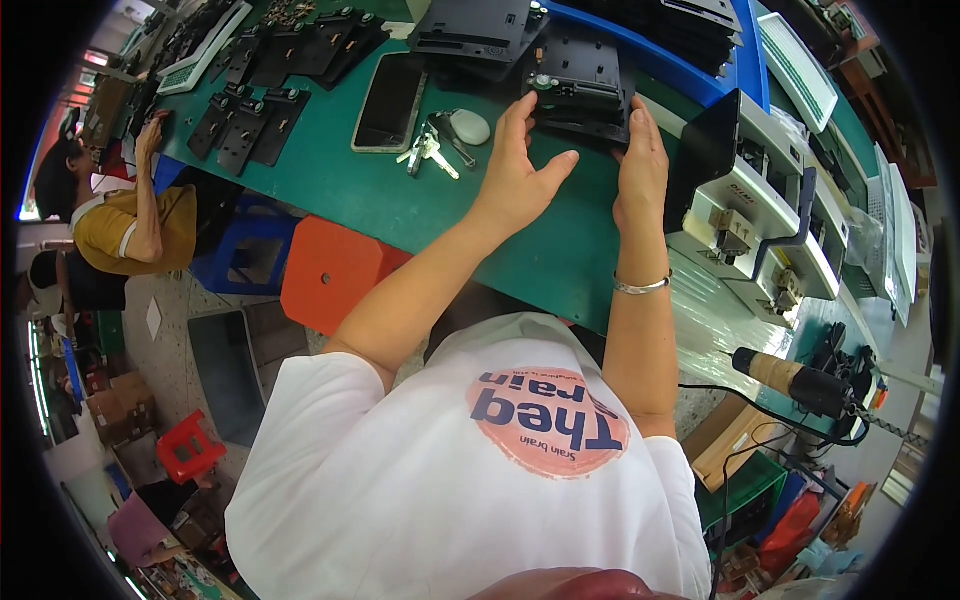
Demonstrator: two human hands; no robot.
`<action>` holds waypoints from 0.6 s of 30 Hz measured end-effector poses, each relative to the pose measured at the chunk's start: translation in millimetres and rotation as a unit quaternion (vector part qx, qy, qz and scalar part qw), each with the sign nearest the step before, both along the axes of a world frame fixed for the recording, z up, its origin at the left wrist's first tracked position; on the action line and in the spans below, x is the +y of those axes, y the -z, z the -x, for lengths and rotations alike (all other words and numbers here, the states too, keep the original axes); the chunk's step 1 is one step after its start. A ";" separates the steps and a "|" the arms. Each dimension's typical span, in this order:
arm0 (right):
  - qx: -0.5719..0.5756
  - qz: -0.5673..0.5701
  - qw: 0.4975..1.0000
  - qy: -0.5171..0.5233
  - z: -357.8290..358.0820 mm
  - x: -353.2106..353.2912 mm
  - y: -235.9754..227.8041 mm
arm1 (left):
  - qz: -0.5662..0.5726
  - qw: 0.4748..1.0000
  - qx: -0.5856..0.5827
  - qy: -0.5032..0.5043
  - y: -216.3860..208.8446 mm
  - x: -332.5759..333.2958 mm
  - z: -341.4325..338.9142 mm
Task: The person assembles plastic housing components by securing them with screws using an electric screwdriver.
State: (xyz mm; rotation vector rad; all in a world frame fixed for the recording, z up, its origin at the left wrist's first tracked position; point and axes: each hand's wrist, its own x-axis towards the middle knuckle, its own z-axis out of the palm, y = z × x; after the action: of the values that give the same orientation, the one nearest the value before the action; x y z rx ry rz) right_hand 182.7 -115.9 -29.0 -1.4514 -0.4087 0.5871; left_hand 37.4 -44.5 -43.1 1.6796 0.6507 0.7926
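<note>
Left hand [515, 170] open, fingertips on black part [580, 95], right hand [642, 160] open, flat against its side, on green bench [340, 180], keys [430, 150] and phone [390, 102] nearby

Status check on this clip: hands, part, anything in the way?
Left hand open, fingertips on black part. Right hand flat against its right side. Keys and phone lie left, apart from it.
</note>
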 end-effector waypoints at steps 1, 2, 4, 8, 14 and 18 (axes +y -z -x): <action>-0.009 -0.011 1.000 0.000 0.4 0.3 1.0 | -0.042 0.999 0.023 0.000 -0.5 1.4 0.2; -0.010 -0.011 1.000 0.001 1.0 2.0 1.6 | -0.042 0.999 0.021 0.002 0.7 1.8 -0.4; -0.173 0.028 0.984 0.031 -0.4 7.8 3.4 | 0.023 0.999 -0.029 -0.030 4.2 2.6 -2.8; -0.419 0.071 0.905 0.012 -10.5 19.7 2.5 | -0.012 0.998 -0.035 -0.055 3.1 4.3 -11.3; -0.325 0.013 0.944 0.047 -7.5 8.8 2.9 | 0.019 0.999 -0.046 0.011 -0.1 6.0 -11.6; -0.254 0.001 0.960 0.115 6.4 5.0 3.4 | -0.055 0.998 -0.008 0.005 6.3 3.4 -12.3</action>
State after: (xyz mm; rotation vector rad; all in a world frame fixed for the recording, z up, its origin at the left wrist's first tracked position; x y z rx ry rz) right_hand 176.3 -110.9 -32.4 -1.6198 -0.6287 0.0178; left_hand 49.7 -41.1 -49.4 1.7742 0.5965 0.8464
